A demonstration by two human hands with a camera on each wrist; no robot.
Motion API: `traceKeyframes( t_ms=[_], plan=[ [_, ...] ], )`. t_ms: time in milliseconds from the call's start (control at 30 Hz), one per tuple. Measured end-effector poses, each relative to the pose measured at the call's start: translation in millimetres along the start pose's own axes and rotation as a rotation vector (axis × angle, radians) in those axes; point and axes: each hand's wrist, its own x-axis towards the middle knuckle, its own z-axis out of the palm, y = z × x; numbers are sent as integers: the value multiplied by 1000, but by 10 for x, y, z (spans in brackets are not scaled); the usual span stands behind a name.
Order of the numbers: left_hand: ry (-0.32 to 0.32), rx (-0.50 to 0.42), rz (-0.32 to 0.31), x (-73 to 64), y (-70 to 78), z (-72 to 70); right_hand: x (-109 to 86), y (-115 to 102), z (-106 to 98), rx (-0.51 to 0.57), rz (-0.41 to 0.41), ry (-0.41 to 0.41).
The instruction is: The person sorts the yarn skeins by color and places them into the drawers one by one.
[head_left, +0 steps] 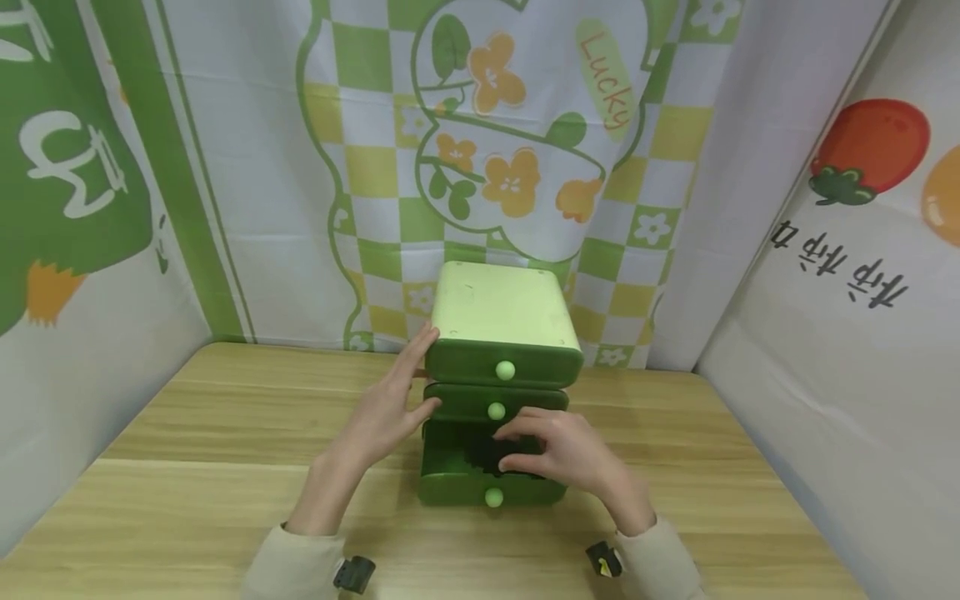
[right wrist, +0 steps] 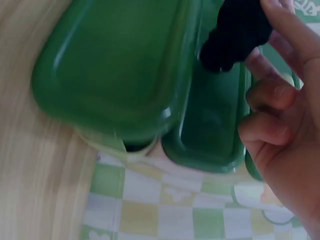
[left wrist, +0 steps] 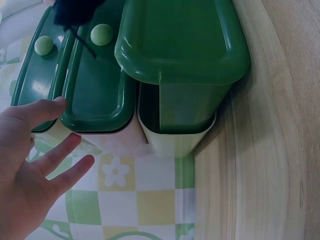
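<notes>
A small three-drawer chest [head_left: 504, 304] has a pale green top and dark green drawer fronts with round light green knobs. Its bottom drawer [head_left: 442, 490] is pulled out; the upper two look pushed in. My right hand [head_left: 558, 446] pinches a black, soft-looking bundle [right wrist: 237, 37] between thumb and fingers, over the pulled-out drawer. A thin dark strand hangs from the bundle [left wrist: 75, 12] in the left wrist view; its exact kind cannot be told. My left hand [head_left: 382, 412] rests at the chest's left side, fingers extended along the upper drawers.
The chest stands on a wood-grain table [head_left: 240, 467], near its back edge. Behind it hangs a green, white and yellow checked cloth [head_left: 367, 192]. Printed white cloth walls [head_left: 840, 350] flank the table on both sides.
</notes>
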Motion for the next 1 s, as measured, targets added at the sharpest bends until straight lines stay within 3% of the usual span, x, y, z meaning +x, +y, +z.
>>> traceKeyframes(
  t_ms=[500,1000],
  plan=[
    [-5,-1,-19,-9,11,-24,120,-59,272,-80,101,37],
    [-8,0,-23,-7,15,-20,116,-41,334,-60,103,54]
  ],
)
